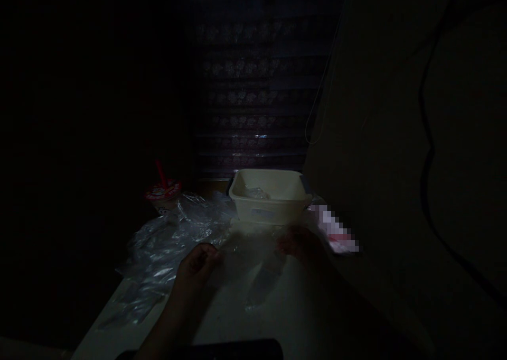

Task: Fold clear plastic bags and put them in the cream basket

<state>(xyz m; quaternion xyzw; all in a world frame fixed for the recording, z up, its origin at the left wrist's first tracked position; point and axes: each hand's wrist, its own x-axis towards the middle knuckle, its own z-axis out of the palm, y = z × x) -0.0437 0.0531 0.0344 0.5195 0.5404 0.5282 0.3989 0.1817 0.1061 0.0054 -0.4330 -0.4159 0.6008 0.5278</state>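
Observation:
My left hand is closed in a pinch on the edge of a clear plastic bag above the table. My right hand is also closed, its fingers at the bag's other side, though shadow blurs them. The thin film stretches between both hands, and its lower part is hard to make out in the dark. Just beyond the hands stands a cream plastic basin with dark handles. Inside it lies a small crumpled clear plastic piece. A heap of clear plastic bags spreads left of my left hand.
A lidded drink cup with a red straw stands behind the heap. To the basin's right lies a pixelated bright item. A dark object sits at the near edge of the white table. A patterned blind hangs behind.

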